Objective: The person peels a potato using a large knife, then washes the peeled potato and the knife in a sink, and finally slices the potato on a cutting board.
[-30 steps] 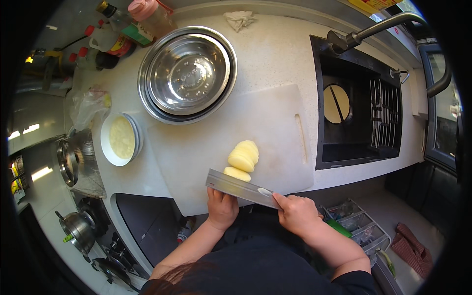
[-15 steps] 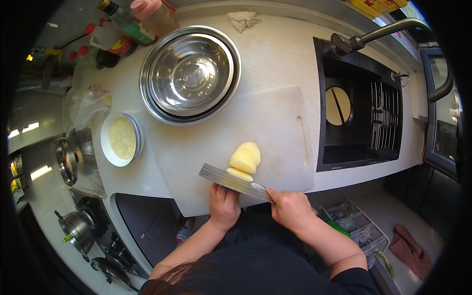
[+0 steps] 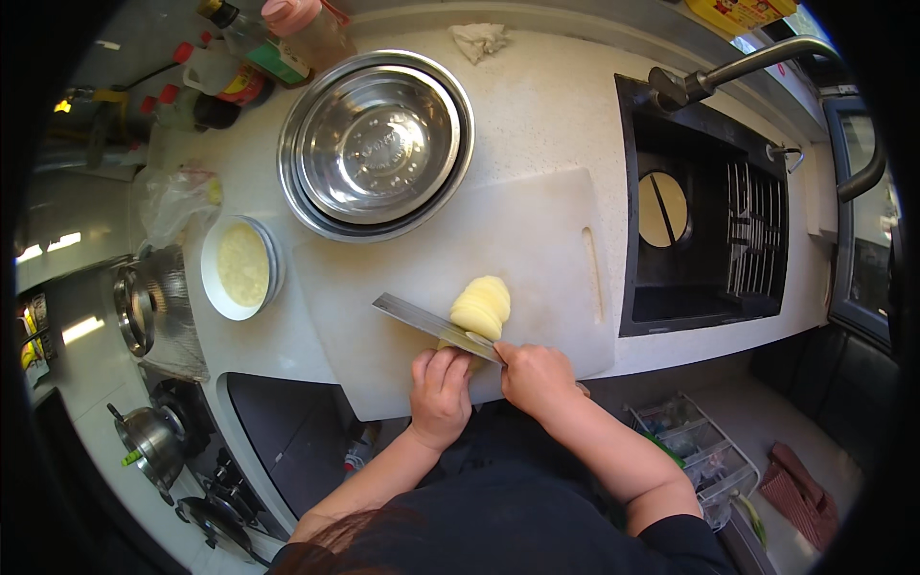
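Observation:
A kitchen cleaver (image 3: pixel 426 319) is gripped by its handle in my right hand (image 3: pixel 539 380), its blade slanting up to the left over the white cutting board (image 3: pixel 532 230). Just beyond the blade, a leaning stack of thin, pale yellow potato slices (image 3: pixel 482 302) lies on the board. Fingers bent together, my left hand (image 3: pixel 440 397) holds the remaining potato piece right against the near side of the blade. Most of that piece is hidden by my fingers and the steel.
Nested steel bowls (image 3: pixel 379 149) overlap the board's far left corner. Left of the board is a white bowl (image 3: pixel 218 287) with pale yellow contents. A black sink (image 3: pixel 704 302) with a faucet (image 3: pixel 767 59) lies to the right. Bottles (image 3: pixel 244 77) line the back left.
The cleaver and my right hand have shifted left and slightly away from me. The slice that lay apart beside the blade now appears up against the stack. My left hand stays nearly in place.

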The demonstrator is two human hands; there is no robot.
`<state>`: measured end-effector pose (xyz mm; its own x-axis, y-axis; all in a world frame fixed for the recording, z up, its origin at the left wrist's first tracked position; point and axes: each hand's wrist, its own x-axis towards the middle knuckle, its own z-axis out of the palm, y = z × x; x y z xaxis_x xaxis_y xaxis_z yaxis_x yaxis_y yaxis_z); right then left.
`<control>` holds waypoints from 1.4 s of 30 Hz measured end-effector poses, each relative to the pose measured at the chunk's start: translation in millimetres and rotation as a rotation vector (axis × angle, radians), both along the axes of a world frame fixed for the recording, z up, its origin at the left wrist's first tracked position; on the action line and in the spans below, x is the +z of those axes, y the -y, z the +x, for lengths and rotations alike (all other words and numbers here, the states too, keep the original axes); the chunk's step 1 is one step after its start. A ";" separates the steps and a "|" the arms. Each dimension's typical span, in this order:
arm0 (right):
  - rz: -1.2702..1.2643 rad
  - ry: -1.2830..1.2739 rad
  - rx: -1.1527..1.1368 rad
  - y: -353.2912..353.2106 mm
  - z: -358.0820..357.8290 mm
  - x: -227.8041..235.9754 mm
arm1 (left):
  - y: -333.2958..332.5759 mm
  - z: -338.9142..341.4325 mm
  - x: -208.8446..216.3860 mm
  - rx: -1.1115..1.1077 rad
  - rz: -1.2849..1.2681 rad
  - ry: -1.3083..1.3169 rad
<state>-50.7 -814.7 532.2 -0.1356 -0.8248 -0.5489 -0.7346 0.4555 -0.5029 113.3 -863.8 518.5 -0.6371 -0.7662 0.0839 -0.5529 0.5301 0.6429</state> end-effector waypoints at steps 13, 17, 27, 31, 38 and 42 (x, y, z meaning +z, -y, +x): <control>-0.299 -0.100 0.000 -50.1 -4.3 40.3 | -12.3 20.0 -26.8 0.002 0.092 -0.072; -0.299 -0.099 -0.008 -49.9 -4.9 41.0 | -13.0 20.3 -26.0 0.004 -0.003 -0.030; -0.267 -0.090 0.017 -49.4 -5.1 40.1 | -13.8 23.4 -28.8 -0.015 -0.013 -0.020; -0.261 -0.086 0.012 -47.4 -5.0 40.7 | -11.7 22.0 -27.2 -0.015 -0.036 -0.016; -0.125 -0.048 0.010 -53.5 -18.2 48.2 | -0.7 12.3 -12.1 -0.037 -0.066 -0.014; -0.006 -0.067 0.032 -60.5 -27.7 56.4 | 2.7 7.6 -6.9 -0.047 -0.041 -0.007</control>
